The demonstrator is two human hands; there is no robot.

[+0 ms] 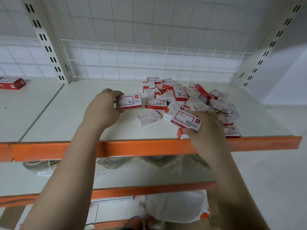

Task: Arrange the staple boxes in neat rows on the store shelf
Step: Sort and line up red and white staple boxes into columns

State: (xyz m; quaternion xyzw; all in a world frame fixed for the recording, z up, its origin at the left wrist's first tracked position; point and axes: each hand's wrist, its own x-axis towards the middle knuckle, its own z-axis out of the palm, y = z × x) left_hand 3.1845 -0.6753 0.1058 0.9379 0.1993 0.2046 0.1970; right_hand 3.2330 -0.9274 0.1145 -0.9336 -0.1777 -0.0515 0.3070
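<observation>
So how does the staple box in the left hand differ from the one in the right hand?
The box in the left hand is held roughly level out over bare shelf, left of the pile; the box in the right hand is tilted and sits at the pile's near edge. The left hand grips its box by the left end; the right hand holds its box from the right and below. Both are white with red trim, label facing up.
</observation>
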